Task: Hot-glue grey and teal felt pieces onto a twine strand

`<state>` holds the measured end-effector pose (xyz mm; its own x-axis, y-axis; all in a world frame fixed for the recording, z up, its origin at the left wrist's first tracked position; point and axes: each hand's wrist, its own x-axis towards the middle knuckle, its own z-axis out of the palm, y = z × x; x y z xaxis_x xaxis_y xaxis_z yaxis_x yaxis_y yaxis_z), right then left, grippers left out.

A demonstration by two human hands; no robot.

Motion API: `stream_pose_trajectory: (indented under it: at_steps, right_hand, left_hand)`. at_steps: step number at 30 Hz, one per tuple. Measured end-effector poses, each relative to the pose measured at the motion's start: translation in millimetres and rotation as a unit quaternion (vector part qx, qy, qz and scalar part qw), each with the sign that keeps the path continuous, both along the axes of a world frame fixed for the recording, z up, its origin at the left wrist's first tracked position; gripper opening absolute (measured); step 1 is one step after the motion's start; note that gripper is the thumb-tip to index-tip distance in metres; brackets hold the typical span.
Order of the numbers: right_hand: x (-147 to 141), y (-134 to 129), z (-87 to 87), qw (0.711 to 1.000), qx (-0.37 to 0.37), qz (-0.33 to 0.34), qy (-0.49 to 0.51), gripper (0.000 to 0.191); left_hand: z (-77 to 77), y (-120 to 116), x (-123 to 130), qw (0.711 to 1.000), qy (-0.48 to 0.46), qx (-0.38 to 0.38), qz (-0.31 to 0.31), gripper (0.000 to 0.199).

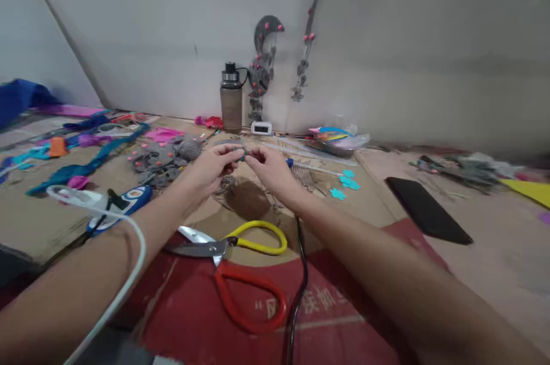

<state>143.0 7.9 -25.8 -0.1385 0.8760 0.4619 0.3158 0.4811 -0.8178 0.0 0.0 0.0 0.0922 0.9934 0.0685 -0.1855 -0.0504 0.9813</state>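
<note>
At the middle of the worktable my left hand [215, 165] and my right hand [270, 167] meet fingertip to fingertip. Both are closed in a pinch around a small dark teal piece [242, 154], mostly covered by the fingers and too small to name. Below them lies a loose coil of thin grey cord [227, 183]. Left of my left hand sits a heap of grey felt pieces with pink dots [157, 159], beside a ball of grey yarn [189, 148]. Several turquoise flower cutouts [349, 181] lie right of my right hand.
Open scissors [223, 247] with yellow and red handles lie nearest me on red-printed cardboard [193, 319]. A black cable [303, 262] runs beside them. A bottle [232, 104] and small digital clock [261, 128] stand by the wall; a black phone-like slab [427, 210] lies right.
</note>
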Motion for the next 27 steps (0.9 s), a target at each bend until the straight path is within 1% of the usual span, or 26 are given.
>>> stream_pose_trajectory:
  at_steps: [4, 7, 10, 13, 16, 18, 21, 27]
  right_hand:
    - [4, 2, 3.2, 1.000, -0.008, -0.028, -0.006, 0.015]
    - [5, 1, 5.3, 0.999, -0.017, -0.039, -0.015, 0.012]
    - [5, -1, 6.2, 0.999, -0.004, -0.040, -0.037, 0.010]
    - [4, -4, 6.4, 0.998, 0.005, -0.035, -0.054, 0.008]
    - [3, -6, 7.3, 0.999, 0.000, -0.039, -0.034, 0.006]
    - [2, -8, 8.5, 0.999, 0.009, -0.044, -0.011, 0.010]
    - [0, -12, 9.9, 0.998, 0.041, -0.041, 0.000, 0.009]
    - [0, -12, 6.4, 0.997, 0.064, -0.036, -0.014, 0.011]
  left_hand:
    - [3.6, -4, -1, 0.999, 0.029, -0.019, -0.005, 0.031]
    - [7.4, -8, -3, 0.996, 0.082, -0.020, -0.010, 0.033]
    - [9.7, -10, -4, 0.990, 0.142, 0.020, -0.003, 0.031]
    - [9.1, -8, -4, 0.977, 0.198, 0.072, 0.042, 0.024]
    - [6.6, -6, -4, 0.965, 0.225, 0.111, 0.076, 0.016]
    - [4.4, -5, -3, 0.968, 0.214, 0.107, 0.077, 0.014]
    - [1.4, -4, -2, 0.981, 0.168, 0.073, 0.062, 0.014]
    - [0.7, -3, -2, 0.996, 0.081, 0.039, -0.017, 0.018]
